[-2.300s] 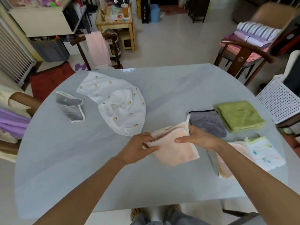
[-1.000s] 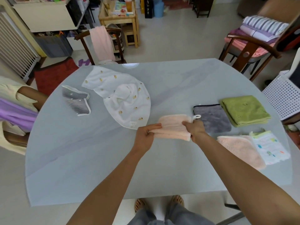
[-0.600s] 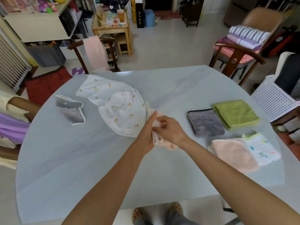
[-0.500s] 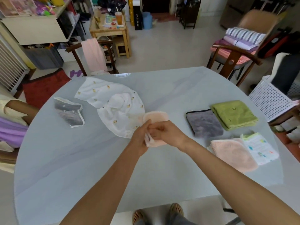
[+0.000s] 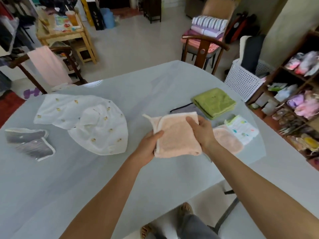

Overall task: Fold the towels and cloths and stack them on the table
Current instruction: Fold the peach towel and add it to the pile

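1. The table [image 5: 155, 178] was the largest thing in view, round and pale grey, and all the cloths lay on it or were held over it.
2. A white cloth with small yellow marks [image 5: 89, 121] lay unfolded and wrinkled on the left part of the table, well apart from the folded pieces on the right.
3. A folded peach towel [image 5: 177, 137] was held between both hands near the middle of the table, its small loop pointing to the far left corner. I could not tell if its lower edge touched the table.
4. The left hand [image 5: 148, 147] gripped the left edge of this towel, with the thumb curled on top.
5. The right hand [image 5: 202, 130] gripped the right edge, with the thumb on the top surface and the fingers hidden under the towel.
6. A folded green towel [image 5: 214, 102] lay on the far right part of the table.
7. A grey cloth with white trim [image 5: 31, 142] lay loosely at the left edge of the table.
8. A second peach towel [image 5: 227, 142] lay folded just right of the right hand, partly hidden by the wrist.
9. A white cloth with coloured prints [image 5: 241, 128] lay folded, touching that second peach towel.
10. A grey towel with dark trim [image 5: 184, 109] showed only a little, behind the held towel and beside the green one.
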